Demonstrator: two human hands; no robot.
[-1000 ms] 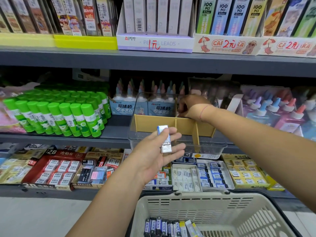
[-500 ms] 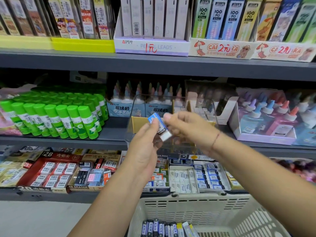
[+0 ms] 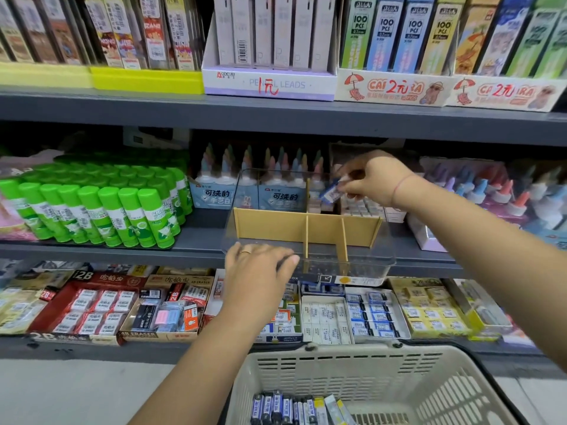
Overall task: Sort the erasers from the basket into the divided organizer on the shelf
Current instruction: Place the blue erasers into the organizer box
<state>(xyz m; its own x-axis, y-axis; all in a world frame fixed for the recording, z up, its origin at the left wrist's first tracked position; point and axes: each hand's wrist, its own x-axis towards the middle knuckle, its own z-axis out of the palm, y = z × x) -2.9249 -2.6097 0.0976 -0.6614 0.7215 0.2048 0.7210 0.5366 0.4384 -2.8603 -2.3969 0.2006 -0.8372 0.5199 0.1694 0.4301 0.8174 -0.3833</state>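
Eraser now sits in the right hand, pinched over the organizer; left hand open below. Sloppy release, wrong slot maybe.

"PENCIL LEADS" is printed on the white cardboard display carton on the top shelf, with "1元" handwritten over it in red; "100 PCS" is marked on the tall green, blue and yellow boxes beside it; "2元" is written in red on the white parasol-printed carton; "可洗的" is printed on the pale blue glue-bottle carton; "2B" is shown on the red eraser carton; "4B ERASER" is printed on the brown cardboard carton.
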